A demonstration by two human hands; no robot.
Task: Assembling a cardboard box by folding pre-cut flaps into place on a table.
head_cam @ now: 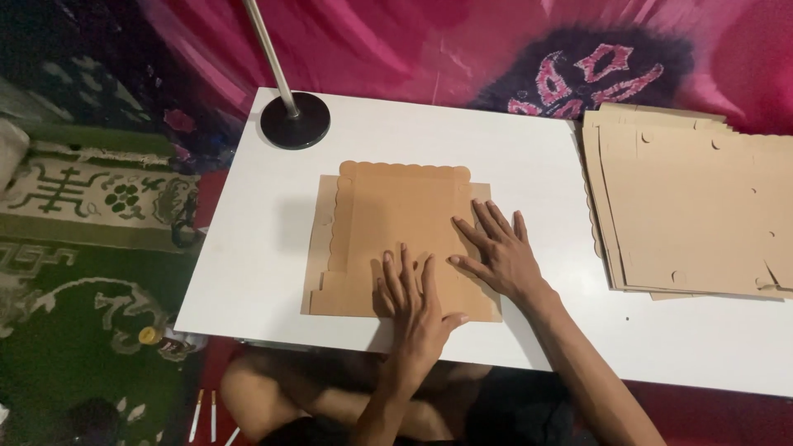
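From the head camera, the left hand (415,307) lies flat, fingers spread, pressing on the near part of a brown cardboard blank (396,223) with a scalloped far edge. The right hand (496,252) is likewise open and flat on the blank's right side, just beside the left; neither grips anything. The blank sits mid-way across the white table (512,149), with bare tabletop all round it. A stack of similar cardboard blanks (694,215) lies well apart at the right. A round black lamp base (295,120) stands at the far left corner.
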